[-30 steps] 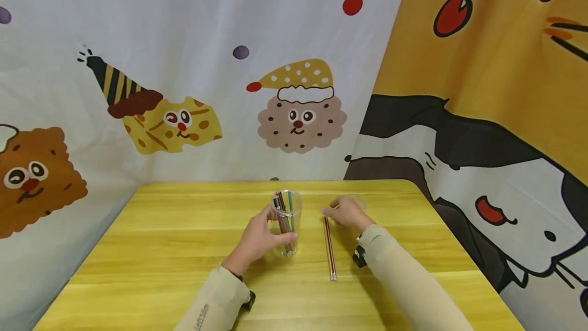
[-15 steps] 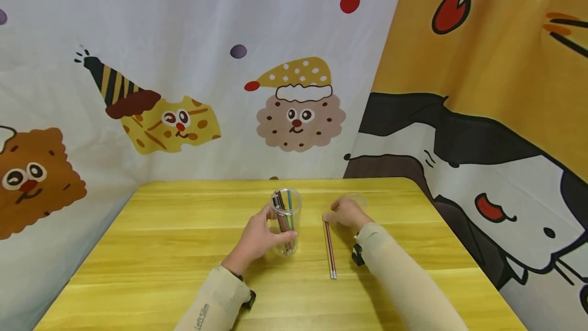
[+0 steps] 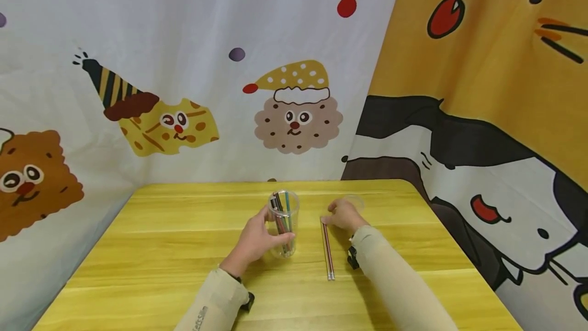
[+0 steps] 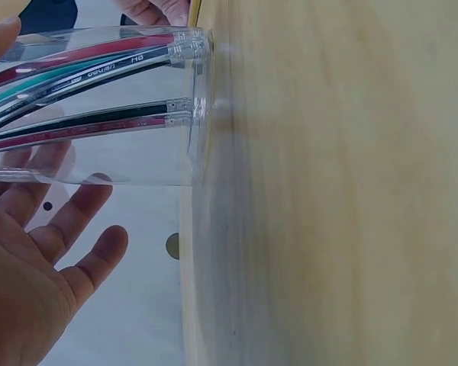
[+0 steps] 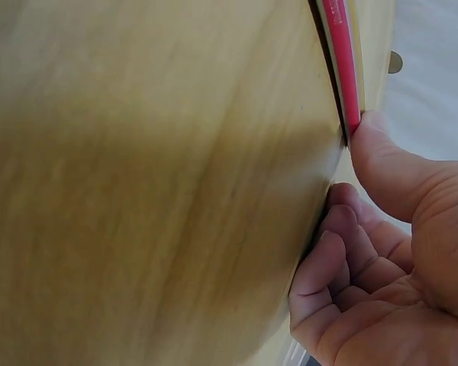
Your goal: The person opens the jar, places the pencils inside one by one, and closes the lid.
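My left hand (image 3: 263, 236) grips a clear plastic cup (image 3: 294, 207) standing on the table, thumb in front and fingers around its far side. Slim pencils (image 4: 118, 69) in red, green and black lean inside it, one marked HB. To the right of the cup, dark and pink pencils (image 3: 327, 252) lie close together on the table, their silvery ends towards me. My right hand (image 3: 346, 214) rests low at their far ends. In the right wrist view its thumb (image 5: 378, 156) touches the pink pencil's (image 5: 340, 46) end, while the other fingers curl loosely at the table, apart from the thumb.
A clear round lid (image 3: 356, 201) lies just behind my right hand. The yellow wood-grain table (image 3: 184, 269) ends at a printed curtain (image 3: 193, 40) at the back, with an orange-and-black printed cloth (image 3: 459, 75) on the right.
My right thumb has shifted slightly onto the far ends of the pencils, and their near ends look a little further apart. The left hand and the cup have stayed in place.
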Demonstrator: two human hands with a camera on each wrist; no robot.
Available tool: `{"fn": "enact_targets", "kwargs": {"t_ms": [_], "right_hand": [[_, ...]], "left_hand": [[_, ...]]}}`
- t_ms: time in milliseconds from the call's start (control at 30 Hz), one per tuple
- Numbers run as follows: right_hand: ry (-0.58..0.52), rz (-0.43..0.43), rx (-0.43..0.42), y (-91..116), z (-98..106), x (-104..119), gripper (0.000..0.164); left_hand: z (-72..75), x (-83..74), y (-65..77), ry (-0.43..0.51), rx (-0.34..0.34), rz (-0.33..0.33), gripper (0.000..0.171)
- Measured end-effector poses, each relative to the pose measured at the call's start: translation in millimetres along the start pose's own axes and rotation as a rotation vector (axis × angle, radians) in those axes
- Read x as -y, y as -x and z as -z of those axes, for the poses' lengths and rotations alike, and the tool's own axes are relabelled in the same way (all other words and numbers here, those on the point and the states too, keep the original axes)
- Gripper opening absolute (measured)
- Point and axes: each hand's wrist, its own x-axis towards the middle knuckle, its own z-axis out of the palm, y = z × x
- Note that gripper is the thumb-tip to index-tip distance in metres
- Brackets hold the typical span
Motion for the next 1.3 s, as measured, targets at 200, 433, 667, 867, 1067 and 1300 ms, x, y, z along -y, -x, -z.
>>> {"fn": "enact_targets", "kwargs": {"t_ms": [200, 433, 667, 867, 1067, 1300], "right_hand": [[-0.004, -0.014, -0.002, 3.5, -0.9, 2.8, 0.047], [0.004, -0.020, 0.003, 4.2, -0.3, 2.2, 0.047], [0.011, -0.003, 0.018, 0.3, 0.9, -3.3, 0.049], [0.037, 0.047, 0.040, -0.6, 5.9, -0.9, 0.044], [0.099, 0.071, 0.069, -1.3, 8.6, 0.6, 0.041], [0.185, 0.090, 0.083, 4.9, 14.4, 6.9, 0.037]], "left_hand": [[-0.1, 0.8, 0.6, 0.009, 0.007, 0.021, 0.068], [5.0, -0.5, 2.8, -0.001, 0.084, -0.004, 0.072], [4.3, 4.7, 2.2, -0.053, 0.096, -0.009, 0.071], [10.1, 7.7, 1.5, -0.038, 0.078, 0.015, 0.059], [14.1, 10.4, 1.4, -0.020, 0.089, 0.017, 0.053], [13.1, 13.2, 0.2, 0.000, 0.111, 0.007, 0.055]]}}
